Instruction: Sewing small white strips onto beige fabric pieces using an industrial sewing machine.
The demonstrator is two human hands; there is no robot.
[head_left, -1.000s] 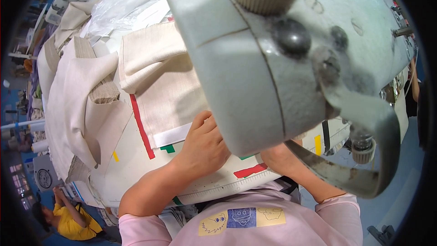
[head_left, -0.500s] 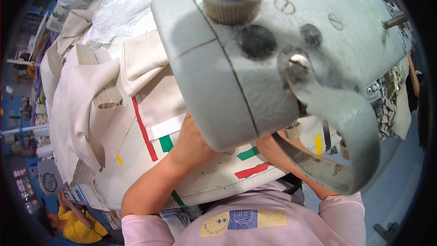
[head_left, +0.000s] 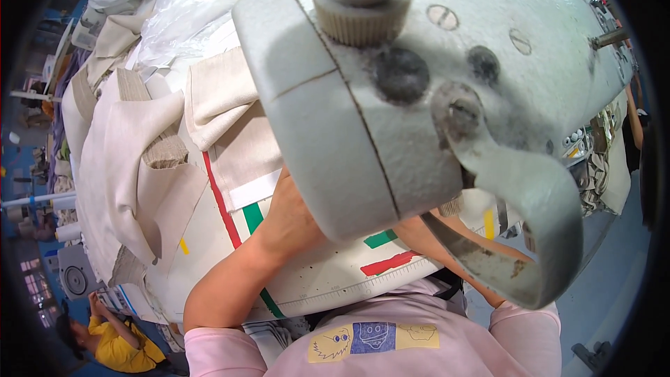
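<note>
A large pale-green sewing machine head [head_left: 328, 146] fills the middle and hides my fingers. My left hand [head_left: 292, 213] reaches beneath its left side, by a beige fabric piece [head_left: 244, 143] with a white strip [head_left: 258, 190] along its near edge. Only the back of that hand and the wrist show. From the right, my right hand [head_left: 413, 232] goes under the machine head, partly behind a curved metal lever [head_left: 551, 230]. Whether either hand grips the fabric is hidden.
Stacked beige fabric pieces [head_left: 132, 153] lie on the left of the white table [head_left: 321, 276], which bears red, green and yellow tape marks and a ruler edge. Clear plastic wrapping [head_left: 181, 17] is at the back. A person in yellow [head_left: 125, 345] is at lower left.
The fabric's white near edge has shifted slightly away from me, showing more green tape. My left hand has moved slightly with it. The machine head appears a little lower in view.
</note>
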